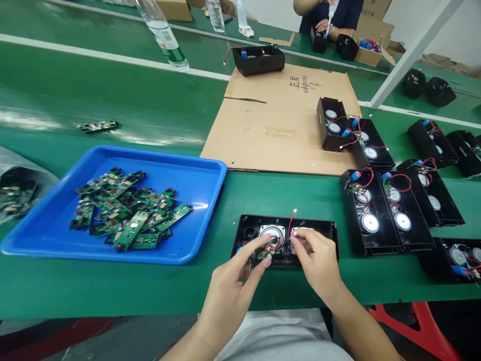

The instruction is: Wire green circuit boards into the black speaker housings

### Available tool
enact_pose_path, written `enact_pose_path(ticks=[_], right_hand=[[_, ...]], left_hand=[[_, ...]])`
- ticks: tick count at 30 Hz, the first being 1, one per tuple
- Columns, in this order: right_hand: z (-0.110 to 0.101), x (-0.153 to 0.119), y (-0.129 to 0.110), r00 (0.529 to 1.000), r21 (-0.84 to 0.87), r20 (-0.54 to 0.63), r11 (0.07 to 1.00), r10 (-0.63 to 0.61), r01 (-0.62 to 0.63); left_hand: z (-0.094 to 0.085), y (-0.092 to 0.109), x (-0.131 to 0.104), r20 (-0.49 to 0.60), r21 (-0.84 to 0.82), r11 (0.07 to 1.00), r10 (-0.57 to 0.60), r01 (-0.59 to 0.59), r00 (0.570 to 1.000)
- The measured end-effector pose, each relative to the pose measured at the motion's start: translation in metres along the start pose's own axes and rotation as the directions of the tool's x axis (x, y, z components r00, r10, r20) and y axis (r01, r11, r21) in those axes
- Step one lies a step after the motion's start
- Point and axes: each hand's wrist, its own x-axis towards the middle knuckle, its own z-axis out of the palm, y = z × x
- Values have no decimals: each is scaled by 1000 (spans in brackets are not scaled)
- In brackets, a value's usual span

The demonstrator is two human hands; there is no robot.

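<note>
A black speaker housing (250, 224) lies in front of me on the green bench, with round speakers (273, 231) set in it. My left hand (238, 273) grips a small green circuit board (259, 254) between thumb and fingers, above the housing's left half. A red wire loops beside that board. Over the middle of the housing, my right hand (315, 253) pinches a small white wire connector (294, 233); the fingers partly cover it. Just behind those fingertips a red wire (291, 220) with a white plug sticks up.
To the left stands a blue tray (210, 210) with a heap of circuit boards (131, 205). Several black housings with speakers (370, 223) stand at the right. Flattened cardboard (255, 130) lies behind, bearing a housing (259, 60). A person (328, 22) works across the bench.
</note>
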Motion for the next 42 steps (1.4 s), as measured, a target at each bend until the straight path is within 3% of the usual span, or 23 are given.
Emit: enact_pose_path(ticks=[3, 7, 15, 25, 30, 33, 37, 42], right_hand=[[2, 1, 0, 989, -78, 117, 992, -94, 103], [5, 0, 1, 940, -206, 278, 944, -196, 258], [4, -1, 2, 937, -290, 259, 906, -235, 307], [5, 2, -3, 857, -392, 458, 811, -237, 434], [-2, 8, -11, 784, -395, 540, 731, -305, 557], [-3, 11, -14, 767, -393, 553, 710, -326, 585], [1, 11, -10, 786, -408, 514, 708, -343, 576], [3, 8, 0, 889, -363, 352, 833, -293, 418]], left_hand=[[5, -8, 1, 5, -59, 998, -9, 9, 1000], [8, -12, 3, 24, -73, 997, -13, 15, 1000], [5, 1, 6, 46, 27, 1000, -8, 7, 999], [0, -3, 7, 138, 213, 955, 179, -206, 974], [-1, -1, 7, 187, 212, 973, 51, -91, 981], [1, 2, 8, 190, 238, 970, -2, -44, 982], [4, 5, 7, 162, 290, 951, 62, -108, 985], [0, 4, 9, 237, 249, 946, 150, -209, 960]])
